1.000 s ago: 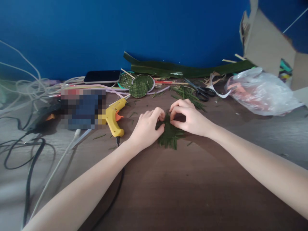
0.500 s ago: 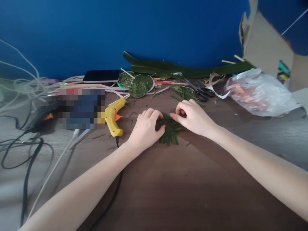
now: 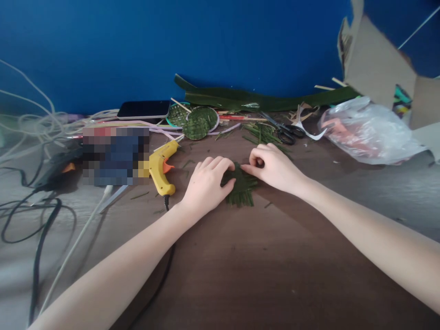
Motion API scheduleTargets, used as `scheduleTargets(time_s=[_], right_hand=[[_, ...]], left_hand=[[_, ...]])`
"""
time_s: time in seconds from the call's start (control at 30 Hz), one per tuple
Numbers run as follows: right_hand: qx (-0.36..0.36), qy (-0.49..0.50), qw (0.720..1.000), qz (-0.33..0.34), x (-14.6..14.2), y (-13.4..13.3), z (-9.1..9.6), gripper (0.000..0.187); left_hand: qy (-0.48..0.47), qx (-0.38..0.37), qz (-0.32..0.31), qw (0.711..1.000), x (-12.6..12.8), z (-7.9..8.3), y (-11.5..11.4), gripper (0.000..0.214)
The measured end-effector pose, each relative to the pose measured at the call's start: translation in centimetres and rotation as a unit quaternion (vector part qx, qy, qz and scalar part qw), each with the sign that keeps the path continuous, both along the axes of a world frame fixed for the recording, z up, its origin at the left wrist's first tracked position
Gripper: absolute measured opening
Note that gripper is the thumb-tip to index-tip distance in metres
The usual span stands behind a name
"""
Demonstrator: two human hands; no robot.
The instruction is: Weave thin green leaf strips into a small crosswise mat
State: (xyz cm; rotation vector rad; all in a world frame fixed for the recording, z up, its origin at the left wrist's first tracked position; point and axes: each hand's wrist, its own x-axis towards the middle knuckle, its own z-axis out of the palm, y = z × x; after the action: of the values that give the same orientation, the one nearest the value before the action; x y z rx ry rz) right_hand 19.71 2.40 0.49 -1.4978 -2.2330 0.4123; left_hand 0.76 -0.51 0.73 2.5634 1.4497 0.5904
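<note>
A small dark green piece of woven leaf strips (image 3: 241, 185) lies on the brown table, its loose strip ends fringed toward me. My left hand (image 3: 210, 183) is curled over its left edge, thumb below and fingers above, holding it. On its upper right side, my right hand (image 3: 273, 167) has thumb and index finger brought together in a pinch at the weave. Whether one single strip is between those fingertips cannot be made out. Cut green strips (image 3: 261, 133) lie just behind my right hand.
A yellow glue gun (image 3: 161, 167) lies left of my left hand, its black cord running under my forearm. Behind are round woven discs (image 3: 195, 126), a phone (image 3: 143, 109), black scissors (image 3: 288, 133) and a long leaf (image 3: 240, 100). A plastic bag (image 3: 374, 133) sits right; cables (image 3: 48, 220) tangle left.
Both hands stay at the woven piece, with only slight finger movement. The whole view has shifted a few pixels.
</note>
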Motion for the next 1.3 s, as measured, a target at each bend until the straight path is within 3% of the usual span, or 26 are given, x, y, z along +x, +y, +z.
scheduleTargets(time_s=[0.2, 0.5, 0.7, 1.0, 1.3], right_hand=[[0.007, 0.019, 1.000, 0.006, 0.1, 0.1, -0.2, 0.036], [-0.062, 0.181, 0.981, -0.037, -0.6, -0.5, 1.3, 0.044], [-0.062, 0.222, 0.973, -0.033, -1.1, -1.0, 1.8, 0.042], [-0.058, 0.205, 0.976, 0.036, -2.0, -2.0, 2.1, 0.024], [-0.057, 0.206, 0.975, 0.067, -2.2, -2.0, 1.9, 0.020]], left_hand=[[0.008, -0.011, -0.003, 1.000, 0.0, 0.2, 0.1, 0.010], [0.007, -0.014, 0.004, 1.000, 0.0, 0.4, 0.2, 0.007], [-0.001, -0.026, 0.003, 1.000, 0.1, 0.6, 0.4, 0.006], [-0.002, -0.014, -0.002, 1.000, 0.0, 0.0, 0.6, 0.019], [0.012, -0.012, 0.000, 1.000, 0.0, 0.2, 0.5, 0.022]])
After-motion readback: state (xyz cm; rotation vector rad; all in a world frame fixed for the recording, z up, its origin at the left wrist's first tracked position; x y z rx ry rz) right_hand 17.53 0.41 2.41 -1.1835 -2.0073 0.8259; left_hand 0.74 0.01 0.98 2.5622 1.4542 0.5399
